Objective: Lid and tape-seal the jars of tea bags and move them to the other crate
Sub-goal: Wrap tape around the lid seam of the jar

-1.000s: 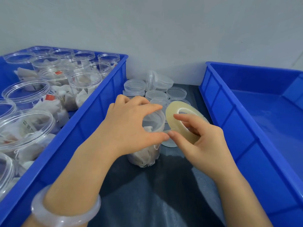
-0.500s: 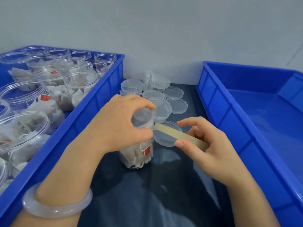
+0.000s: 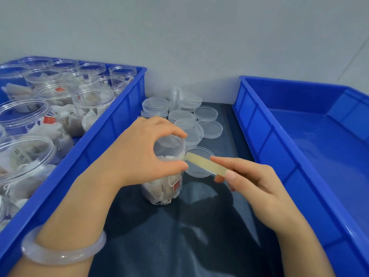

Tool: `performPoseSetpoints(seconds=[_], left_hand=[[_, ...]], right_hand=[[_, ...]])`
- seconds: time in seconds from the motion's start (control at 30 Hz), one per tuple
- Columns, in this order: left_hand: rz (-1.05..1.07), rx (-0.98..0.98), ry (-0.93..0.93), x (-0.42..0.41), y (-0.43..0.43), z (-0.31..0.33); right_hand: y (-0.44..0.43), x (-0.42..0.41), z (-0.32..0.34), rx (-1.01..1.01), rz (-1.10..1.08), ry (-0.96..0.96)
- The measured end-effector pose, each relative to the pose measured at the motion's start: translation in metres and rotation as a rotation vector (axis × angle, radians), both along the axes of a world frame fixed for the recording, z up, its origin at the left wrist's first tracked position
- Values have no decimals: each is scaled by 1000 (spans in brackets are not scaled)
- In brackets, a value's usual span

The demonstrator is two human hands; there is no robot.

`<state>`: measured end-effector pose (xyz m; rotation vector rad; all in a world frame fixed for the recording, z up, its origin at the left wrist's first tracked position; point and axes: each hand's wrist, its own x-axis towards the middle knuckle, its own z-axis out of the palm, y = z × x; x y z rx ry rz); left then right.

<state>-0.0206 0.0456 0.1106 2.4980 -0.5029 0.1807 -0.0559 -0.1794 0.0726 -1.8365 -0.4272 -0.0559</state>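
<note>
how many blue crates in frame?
2. The left crate holds open jars of tea bags; the right crate sits opposite. Both are cut off by the frame edge, so others could sit out of view.

Dark cloth [image 3: 159, 246] lies below a pale grey wall [image 3: 199, 37].

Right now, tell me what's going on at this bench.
A person's left hand grips the top of a jar of tea bags. The right hand pinches a tape roll, whose strip reaches the jar's rim. Unlidded jars wait in the left crate.
</note>
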Motion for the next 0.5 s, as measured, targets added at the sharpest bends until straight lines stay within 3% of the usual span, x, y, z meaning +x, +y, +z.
performPoseSetpoints(seconds=[0.27, 0.43, 0.5], left_hand=[[79, 198, -119, -6, -15, -1], [106, 112, -147, -7, -13, -4], [105, 98, -158, -6, -12, -4]], right_hand=[[13, 3, 0, -359, -31, -66], [31, 3, -8, -499, -176, -303], [31, 4, -6, -459, -200, -298]])
